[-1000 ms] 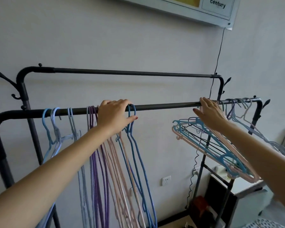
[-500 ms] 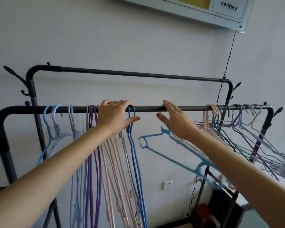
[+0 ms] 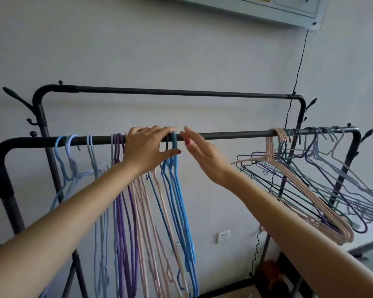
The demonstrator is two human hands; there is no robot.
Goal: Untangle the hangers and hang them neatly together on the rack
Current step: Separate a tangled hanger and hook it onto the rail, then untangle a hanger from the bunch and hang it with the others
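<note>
A black rack's front rail [image 3: 224, 134] carries sorted hangers on its left half: light blue [image 3: 63, 151], purple [image 3: 117, 151], pink [image 3: 142, 201] and blue [image 3: 181, 201]. My left hand [image 3: 146, 147] lies over the rail, fingers on top and thumb below, pinching the hooks of the blue hangers. My right hand [image 3: 202, 155] is just right of those hooks with straight fingers, holding nothing. At the rail's right end hangs a tangled bunch of pink, teal, purple and grey hangers [image 3: 310, 168], tilted outward.
The rack's higher back rail [image 3: 181, 93] is bare. A black cable [image 3: 299, 61] runs down the wall from a poster [image 3: 289, 9]. A wall socket [image 3: 223, 236], a red object [image 3: 271, 274] and a white cabinet [image 3: 370, 244] sit low on the right.
My right hand carried a blue hanger from the tangled bunch leftward along the rail, and the hanger now hangs beside the other blue ones. That hand is now empty. My left hand stayed put.
</note>
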